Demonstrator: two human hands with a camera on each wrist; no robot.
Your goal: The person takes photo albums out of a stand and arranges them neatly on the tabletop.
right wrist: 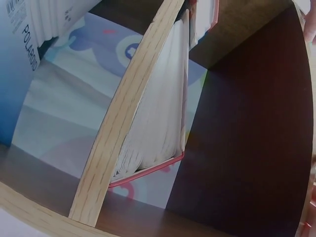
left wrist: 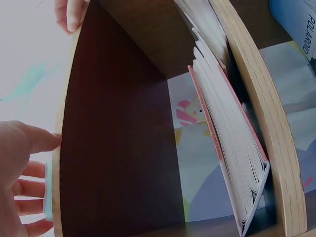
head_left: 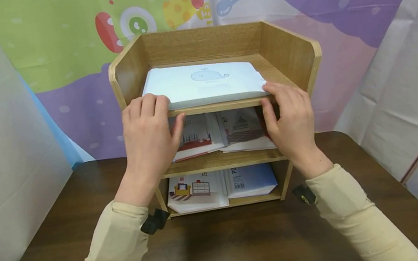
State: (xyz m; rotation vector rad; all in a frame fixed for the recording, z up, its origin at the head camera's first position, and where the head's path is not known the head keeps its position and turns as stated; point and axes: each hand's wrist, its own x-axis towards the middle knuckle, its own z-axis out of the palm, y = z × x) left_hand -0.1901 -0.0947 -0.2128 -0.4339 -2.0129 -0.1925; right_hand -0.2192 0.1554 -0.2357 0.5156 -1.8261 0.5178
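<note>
A thick white book (head_left: 172,83) with a whale drawn on its cover lies flat on the top board of a wooden desk shelf (head_left: 203,43). My left hand (head_left: 145,131) is at the book's near left corner, its fingers over the front edge and its thumb lower, against the board's edge. Seen from the left wrist, that thumb (left wrist: 42,139) touches the wooden edge. At the near right corner, my right hand (head_left: 293,116) touches the book with its fingertips, thumb below at the board's front. The right wrist view catches only slivers of fingers.
Two albums with red edges (head_left: 198,138) (head_left: 243,128) lie on the middle level. Below them are a white illustrated album (head_left: 196,192) and a blue album (head_left: 251,180) marked POLAROID. The shelf stands on a dark wooden table (head_left: 229,244), before a printed cloth (head_left: 76,120).
</note>
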